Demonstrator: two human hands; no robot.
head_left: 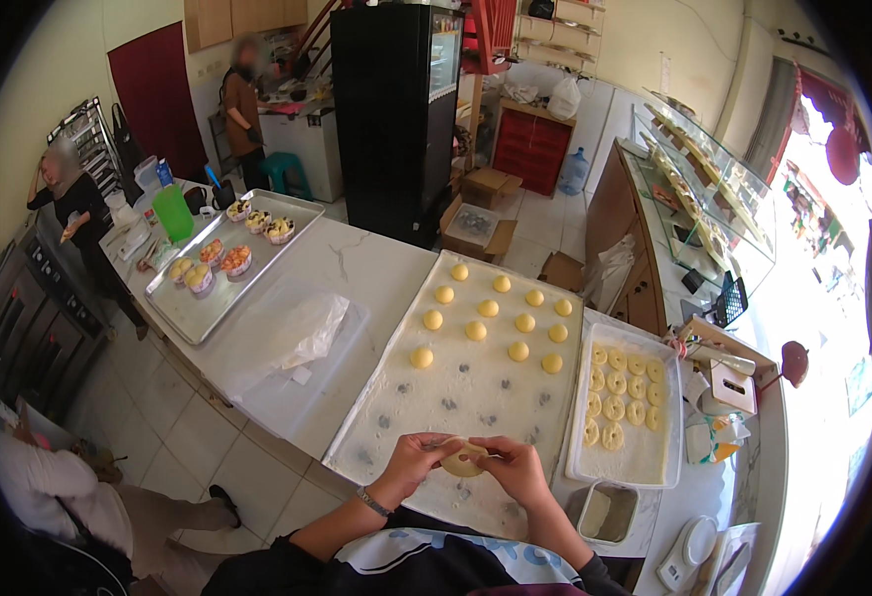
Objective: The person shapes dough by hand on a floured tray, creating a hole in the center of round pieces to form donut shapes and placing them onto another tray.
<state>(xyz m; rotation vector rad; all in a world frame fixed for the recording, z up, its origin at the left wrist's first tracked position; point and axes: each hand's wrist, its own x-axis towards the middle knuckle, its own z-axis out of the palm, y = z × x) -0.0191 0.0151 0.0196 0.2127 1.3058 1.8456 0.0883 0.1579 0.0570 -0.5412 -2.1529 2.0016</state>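
Observation:
Between my two hands hangs a ring of pale dough [464, 462] with a small hole in its middle. My left hand [418, 464] pinches its left side, and my right hand [511, 465] grips its right side. They hold it over the near part of a large floured tray [406, 397]. Several round dough balls [476, 330] sit in rows on the far half of that tray. Dark bare spots mark the flour nearer to me. To the right, a white plastic tub [623, 472] contains several shaped dough rings [613, 408].
A small metal tin [608, 512] and a white scale [689, 552] lie at my right. Leftward are a clear plastic lid or box [292, 343] and a metal tray [198, 323] of topped cupcakes. A person [69, 497] stands at lower left; two others are farther back.

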